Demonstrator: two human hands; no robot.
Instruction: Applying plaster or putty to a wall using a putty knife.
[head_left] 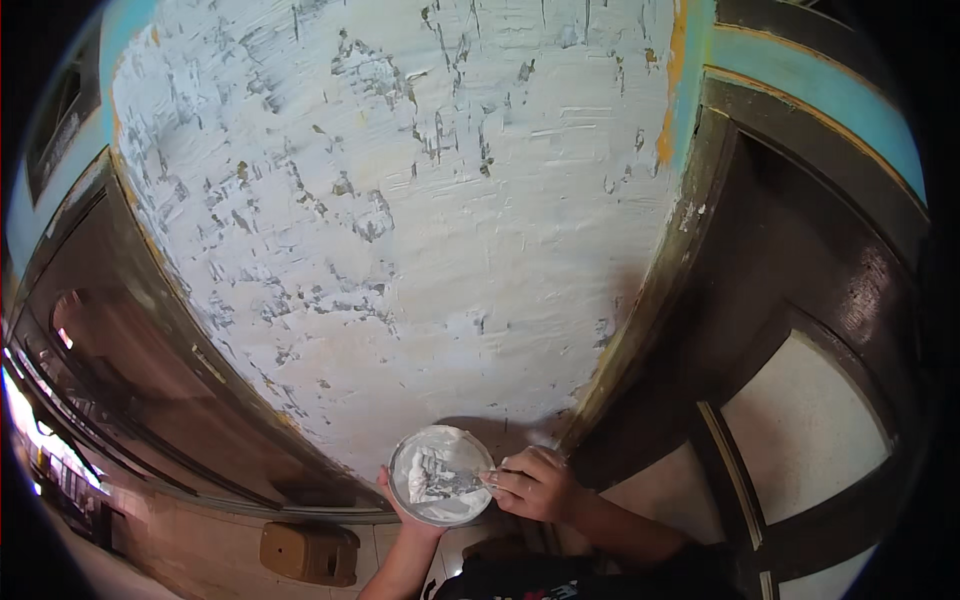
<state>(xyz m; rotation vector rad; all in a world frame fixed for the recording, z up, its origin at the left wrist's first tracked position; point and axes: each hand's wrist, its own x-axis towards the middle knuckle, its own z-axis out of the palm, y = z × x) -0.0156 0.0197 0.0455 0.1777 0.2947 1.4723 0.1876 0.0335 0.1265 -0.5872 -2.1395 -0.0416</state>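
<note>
My left hand (408,512) grips a round, shallow bowl (399,462) from its left and lower side. Thick white putty (424,478) lies in the bowl, with smears along the inner walls. The fingers of my right hand (535,487) are closed around the handle of a putty knife (462,484), whose blade reaches over the bowl's right rim into the putty. White residue marks the right fingers. Just beyond the bowl rises a wall (470,260) coated in uneven white putty, with grey patches showing through, mostly on its left and upper parts.
A dark-framed door with pale panels (800,430) stands close on the right. Dark brown woodwork (120,300) borders the wall on the left. A brown plastic stool (309,553) sits on the tiled floor (200,540) at lower left.
</note>
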